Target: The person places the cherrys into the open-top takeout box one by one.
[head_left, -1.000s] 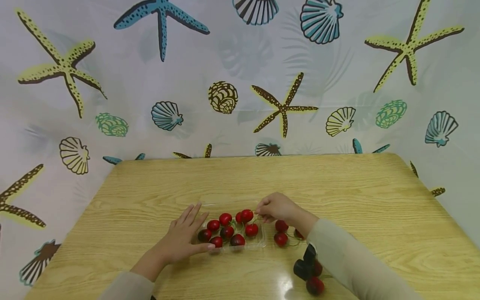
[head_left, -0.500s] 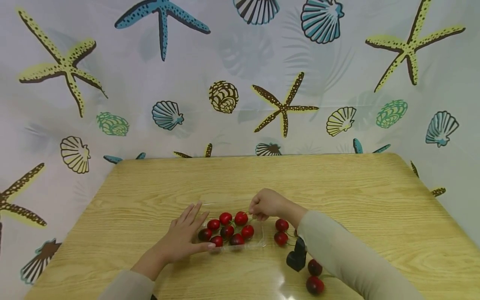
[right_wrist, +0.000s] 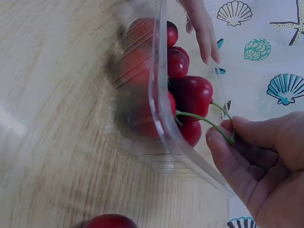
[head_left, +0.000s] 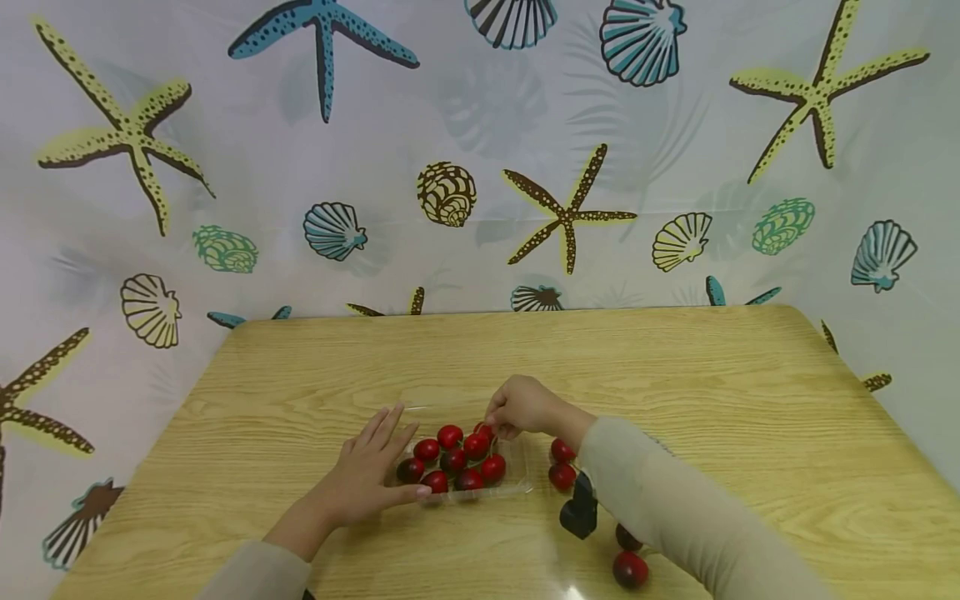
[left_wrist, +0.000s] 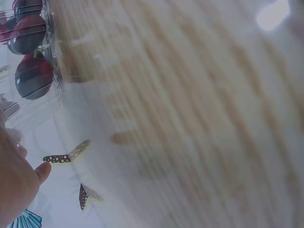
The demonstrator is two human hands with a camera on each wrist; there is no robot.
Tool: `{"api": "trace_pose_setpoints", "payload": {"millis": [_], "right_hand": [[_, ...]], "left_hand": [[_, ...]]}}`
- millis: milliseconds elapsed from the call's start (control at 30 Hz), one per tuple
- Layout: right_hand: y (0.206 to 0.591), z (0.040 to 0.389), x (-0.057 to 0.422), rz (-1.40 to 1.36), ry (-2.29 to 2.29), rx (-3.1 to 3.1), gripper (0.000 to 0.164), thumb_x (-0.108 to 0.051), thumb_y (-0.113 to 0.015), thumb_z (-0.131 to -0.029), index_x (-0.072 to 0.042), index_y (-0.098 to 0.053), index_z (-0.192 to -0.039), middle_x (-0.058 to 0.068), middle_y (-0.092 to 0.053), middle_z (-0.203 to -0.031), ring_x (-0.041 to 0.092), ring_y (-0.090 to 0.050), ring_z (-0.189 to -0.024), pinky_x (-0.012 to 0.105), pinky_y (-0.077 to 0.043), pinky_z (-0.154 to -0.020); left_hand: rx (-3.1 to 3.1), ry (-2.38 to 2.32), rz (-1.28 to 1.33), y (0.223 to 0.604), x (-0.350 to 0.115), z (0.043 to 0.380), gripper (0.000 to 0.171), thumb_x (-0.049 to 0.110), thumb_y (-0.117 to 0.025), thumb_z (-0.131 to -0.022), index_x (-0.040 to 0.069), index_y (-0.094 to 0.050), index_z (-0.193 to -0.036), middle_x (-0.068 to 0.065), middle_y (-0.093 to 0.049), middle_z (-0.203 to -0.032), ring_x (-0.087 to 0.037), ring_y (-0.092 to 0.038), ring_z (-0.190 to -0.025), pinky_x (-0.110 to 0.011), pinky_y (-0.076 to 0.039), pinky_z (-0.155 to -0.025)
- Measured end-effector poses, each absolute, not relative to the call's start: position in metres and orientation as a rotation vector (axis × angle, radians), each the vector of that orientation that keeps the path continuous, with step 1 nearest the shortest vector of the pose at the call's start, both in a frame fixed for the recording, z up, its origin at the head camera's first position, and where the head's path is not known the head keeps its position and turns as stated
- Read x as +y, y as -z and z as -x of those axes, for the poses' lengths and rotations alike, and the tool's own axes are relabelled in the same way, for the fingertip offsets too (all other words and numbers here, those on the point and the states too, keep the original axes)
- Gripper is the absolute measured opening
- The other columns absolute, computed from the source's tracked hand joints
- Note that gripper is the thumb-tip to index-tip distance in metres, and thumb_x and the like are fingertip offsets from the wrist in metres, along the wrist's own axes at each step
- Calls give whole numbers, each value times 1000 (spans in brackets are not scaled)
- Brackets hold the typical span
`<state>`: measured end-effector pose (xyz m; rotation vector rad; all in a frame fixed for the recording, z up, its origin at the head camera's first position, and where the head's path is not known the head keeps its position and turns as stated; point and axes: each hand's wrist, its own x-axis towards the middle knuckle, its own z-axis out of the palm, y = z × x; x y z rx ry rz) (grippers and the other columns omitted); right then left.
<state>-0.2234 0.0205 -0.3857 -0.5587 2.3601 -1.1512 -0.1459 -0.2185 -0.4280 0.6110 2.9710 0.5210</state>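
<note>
A clear plastic punnet (head_left: 519, 472) holds several dark red cherries (head_left: 453, 461). My left hand (head_left: 362, 482) lies over its left end with fingers spread, thumb along the front rim and fingertips by the back rim. Above the punnet's right half, my right hand (head_left: 525, 406) pinches a green forked stem (right_wrist: 202, 118) between thumb and fingertips. In the right wrist view, the stem's two branches run down to cherries (right_wrist: 194, 95) among the others inside the rim. The left wrist view catches only part of the left hand (left_wrist: 18, 175) and cherries (left_wrist: 33, 78) behind the clear wall.
More cherries (head_left: 562, 477) lie on the wooden table (head_left: 300, 358) right of the punnet, partly behind the right sleeve. Another pair (head_left: 630, 570) lies nearer the front. A black wrist camera (head_left: 579, 510) hangs under the right forearm. A shell-and-starfish cloth (head_left: 480, 108) stands behind the table.
My right hand has moved left over the punnet, still pinching the stem, and the cherries on its right side have shifted left. The left hand has stayed in place.
</note>
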Motion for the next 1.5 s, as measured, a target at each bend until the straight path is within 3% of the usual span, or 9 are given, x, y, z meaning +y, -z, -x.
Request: {"api": "trace_pose_setpoints", "payload": {"millis": [433, 933, 1500], "right_hand": [[388, 225, 22, 622, 1125, 2473, 13, -3, -55, -83, 5, -66, -83, 11, -63, -74, 20, -62, -65, 27, -49, -57], [384, 223, 47, 502, 1361, 2342, 16, -5, -53, -85, 6, -63, -91, 13, -61, -80, 19, -60, -69, 26, -49, -61], [378, 205, 86, 426, 1540, 2192, 21, -7, -52, -86, 10, -59, -95, 19, -61, -87, 24, -61, -76, 34, -49, -67]], "left_hand": [[2966, -529, -613, 432, -218, 147, 90, 68, -45, -71, 12, -24, -137, -7, -1, -144, -29, 1, -129, -65, -14, -87], [2960, -530, -608, 432, -217, 145, 88, 67, -45, -72, 11, -24, -137, -8, -2, -144, -31, 0, -129, -65, -13, -87], [3001, -499, -634, 431, -218, 147, 88, 67, -45, -72, 11, -26, -137, -7, -3, -144, -31, -1, -129, -64, -14, -87]]}}
